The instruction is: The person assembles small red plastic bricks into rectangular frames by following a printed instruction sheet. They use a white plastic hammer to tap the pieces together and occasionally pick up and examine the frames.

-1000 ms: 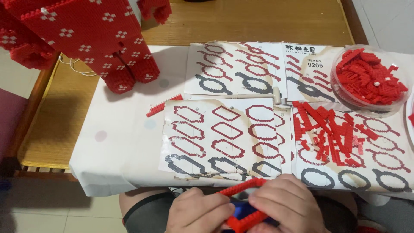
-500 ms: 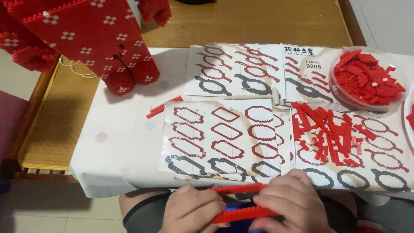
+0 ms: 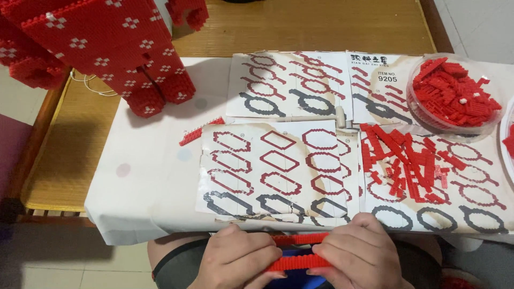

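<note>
Both hands are at the bottom of the head view, just below the table's near edge. My left hand (image 3: 235, 259) and my right hand (image 3: 360, 254) together grip a flat red brick ring (image 3: 299, 250), each pinching one end; two long red strips of it show between the fingers. Right above the hands lies a worn instruction sheet (image 3: 276, 168) printed with red and black ring outlines. A loose pile of red brick strips (image 3: 404, 163) lies on the sheet to its right.
A large red brick model (image 3: 115, 48) with white dot patterns stands at the back left. A clear round bowl of red bricks (image 3: 452, 96) sits at the back right. A short red strip (image 3: 198, 132) lies left of the sheets on the white tablecloth (image 3: 150, 182).
The red ring was held tilted and open over something blue; now it lies flat and squeezed narrow between both hands, which have drawn close together.
</note>
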